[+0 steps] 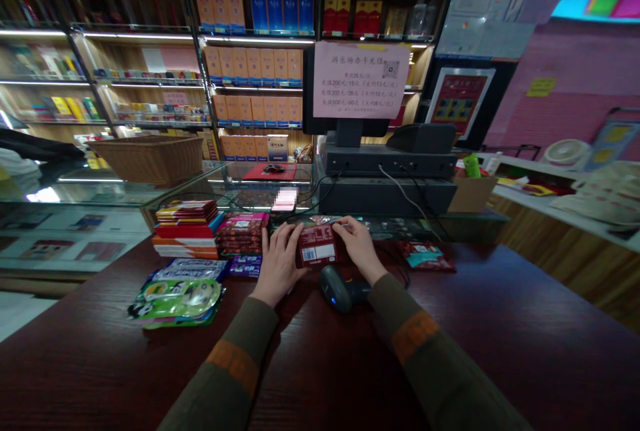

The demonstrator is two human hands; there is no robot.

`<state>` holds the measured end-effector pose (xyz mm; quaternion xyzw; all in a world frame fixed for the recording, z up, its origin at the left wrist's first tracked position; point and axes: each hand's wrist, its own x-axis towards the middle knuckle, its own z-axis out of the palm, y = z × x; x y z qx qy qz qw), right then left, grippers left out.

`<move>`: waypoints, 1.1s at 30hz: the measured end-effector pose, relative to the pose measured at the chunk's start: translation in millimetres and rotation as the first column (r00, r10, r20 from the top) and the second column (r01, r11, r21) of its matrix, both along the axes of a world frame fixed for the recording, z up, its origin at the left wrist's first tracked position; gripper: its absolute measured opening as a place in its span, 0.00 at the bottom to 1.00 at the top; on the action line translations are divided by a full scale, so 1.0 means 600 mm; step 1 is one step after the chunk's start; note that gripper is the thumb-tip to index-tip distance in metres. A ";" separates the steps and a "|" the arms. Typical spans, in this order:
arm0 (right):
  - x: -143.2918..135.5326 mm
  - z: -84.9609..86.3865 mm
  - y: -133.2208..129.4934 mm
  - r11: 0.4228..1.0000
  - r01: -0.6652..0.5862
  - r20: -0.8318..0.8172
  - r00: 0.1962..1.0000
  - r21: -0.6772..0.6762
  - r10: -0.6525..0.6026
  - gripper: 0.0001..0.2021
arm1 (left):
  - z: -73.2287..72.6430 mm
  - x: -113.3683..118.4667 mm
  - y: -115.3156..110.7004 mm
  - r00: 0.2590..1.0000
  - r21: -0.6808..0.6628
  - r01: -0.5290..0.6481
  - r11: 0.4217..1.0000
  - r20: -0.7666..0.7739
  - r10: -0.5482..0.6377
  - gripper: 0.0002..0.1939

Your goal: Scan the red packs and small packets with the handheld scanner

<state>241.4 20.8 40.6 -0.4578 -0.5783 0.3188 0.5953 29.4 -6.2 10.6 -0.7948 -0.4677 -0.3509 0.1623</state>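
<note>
between the fingertips: dark-red packet [318, 246], left hand [281, 259] gripping its left edge, right hand [361, 244] pinching its upper right corner | just below the right fingers: scanner [336, 290] | watch it, a loosened pinch could drop packet onto scanner!

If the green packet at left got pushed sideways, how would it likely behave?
The green packet would probably slide readily, since its surface is glossy and catches bright glare. It looks apt to flex rather than stay rigid, given its uneven, thin-looking edges. Other coloured edges show beneath it, so what lies under might shift along or fan out.
</note>
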 end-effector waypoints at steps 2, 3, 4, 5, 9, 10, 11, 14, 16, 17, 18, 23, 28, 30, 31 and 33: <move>-0.001 -0.002 0.000 1.000 0.000 -0.013 1.000 -0.011 0.000 0.15 | 0.000 0.001 -0.001 1.000 0.001 0.005 1.000 0.008 -0.005 0.46; -0.002 -0.003 0.000 1.000 -0.004 -0.016 1.000 -0.017 0.004 0.15 | 0.000 0.001 -0.001 1.000 0.002 0.006 1.000 0.013 -0.006 0.44; -0.002 -0.003 0.000 1.000 -0.013 -0.018 1.000 -0.024 0.013 0.15 | 0.000 0.002 -0.001 1.000 0.003 0.006 1.000 0.016 -0.006 0.43; -0.001 -0.003 -0.001 0.999 -0.026 -0.021 0.999 -0.031 0.026 0.15 | -0.001 0.002 -0.001 1.000 0.006 0.006 1.000 0.019 -0.006 0.42; 0.010 -0.007 -0.008 0.997 -0.067 -0.012 0.998 -0.040 0.067 0.18 | -0.004 0.000 0.002 1.000 0.022 0.006 1.000 0.026 -0.007 0.41; 0.017 -0.010 -0.010 0.998 -0.059 0.002 0.998 -0.038 0.059 0.19 | -0.004 -0.001 0.002 1.000 0.023 0.005 1.000 0.028 -0.006 0.41; 0.025 -0.014 -0.014 0.998 -0.045 0.022 0.999 -0.034 0.045 0.20 | -0.004 -0.003 0.003 0.999 0.021 0.003 1.000 0.032 -0.004 0.41; 0.056 -0.027 -0.032 0.999 -0.026 0.161 0.986 -0.035 0.032 0.21 | -0.004 -0.006 0.003 0.999 0.008 -0.008 1.000 0.039 0.008 0.40; 0.080 -0.034 -0.052 0.996 -0.066 0.249 0.965 -0.064 0.080 0.21 | -0.004 -0.008 0.003 0.999 0.004 -0.014 1.000 0.040 0.014 0.40; 0.091 -0.035 -0.065 0.992 -0.096 0.302 0.946 -0.083 0.117 0.21 | -0.004 -0.009 0.003 0.999 0.003 -0.015 1.000 0.039 0.015 0.40; 0.101 -0.036 -0.078 0.985 -0.136 0.351 0.922 -0.108 0.166 0.22 | -0.005 -0.009 0.004 0.999 0.004 -0.015 1.000 0.039 0.015 0.40; 0.132 -0.031 -0.135 0.944 -0.238 0.666 0.669 -0.228 0.329 0.33 | -0.005 -0.012 0.006 1.000 0.004 -0.004 1.000 0.023 0.004 0.39; 0.133 -0.040 -0.145 0.946 -0.248 0.830 0.467 -0.207 0.304 0.33 | -0.004 -0.018 0.006 1.000 0.003 0.013 1.000 0.009 -0.013 0.41; 0.133 -0.045 -0.142 0.948 -0.258 0.843 0.454 -0.184 0.287 0.29 | -0.004 -0.019 0.006 1.000 0.005 0.016 1.000 0.004 -0.016 0.41; 0.133 -0.046 -0.141 0.950 -0.262 0.846 0.456 -0.171 0.278 0.27 | -0.004 -0.019 0.006 1.000 0.006 0.016 1.000 0.001 -0.016 0.42; 0.133 -0.046 -0.141 0.953 -0.266 0.849 0.462 -0.143 0.256 0.25 | -0.005 -0.020 0.007 1.000 0.012 0.016 1.000 -0.003 -0.015 0.42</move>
